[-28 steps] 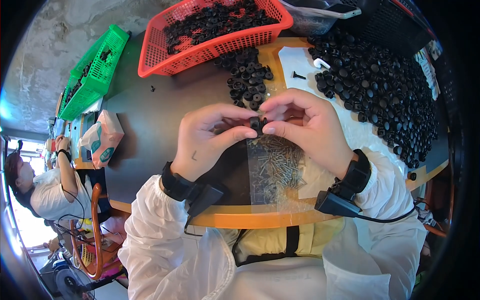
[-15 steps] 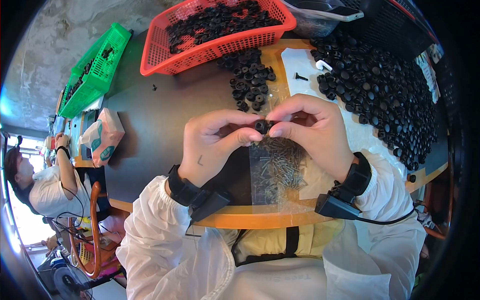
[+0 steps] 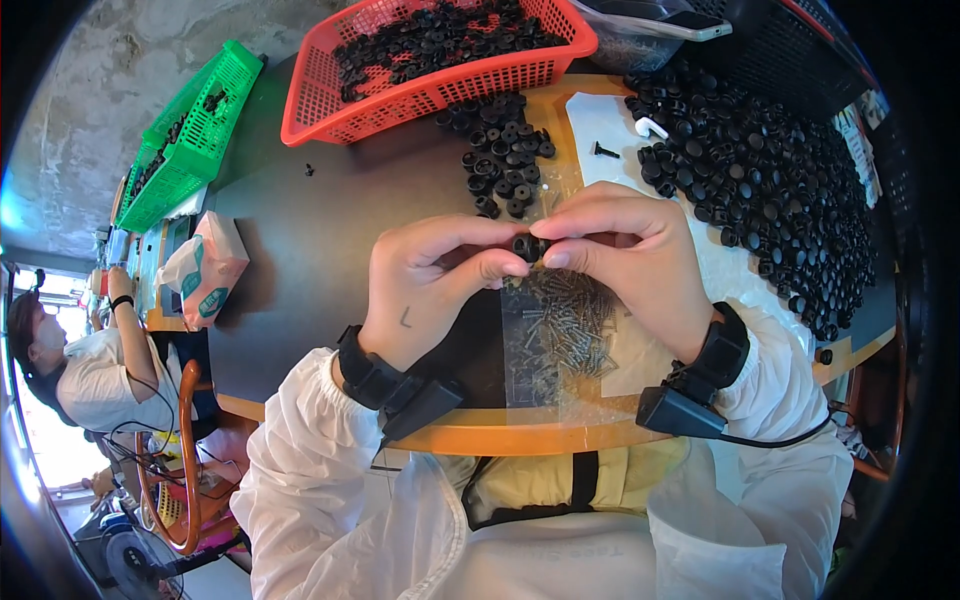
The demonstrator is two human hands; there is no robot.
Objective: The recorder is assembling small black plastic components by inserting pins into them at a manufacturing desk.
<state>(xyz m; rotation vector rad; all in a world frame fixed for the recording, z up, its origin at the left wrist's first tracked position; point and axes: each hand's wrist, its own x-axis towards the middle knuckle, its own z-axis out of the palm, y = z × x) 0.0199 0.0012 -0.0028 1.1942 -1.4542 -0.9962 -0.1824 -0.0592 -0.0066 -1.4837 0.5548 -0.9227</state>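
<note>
Between my two hands, above the middle of the table, is a small round black plastic part with a hole in its face. My left hand pinches it from the left with thumb and forefinger. From the right, the thumb and forefinger of my right hand close on its other side; whether they also hold a second small piece is hidden. Just below my fingers lies a heap of metal screws on a clear plastic sheet. Beyond my fingertips, loose black ring-like parts are strewn over the tabletop.
A red basket of black parts stands at the back, a green basket far left. Black caps pile up at right near a white earbud and a black screw. A tissue pack and a seated person are left.
The black part has turned slightly between my fingers and moved a little. Both hands stay pinched on it, with only a small shift.
</note>
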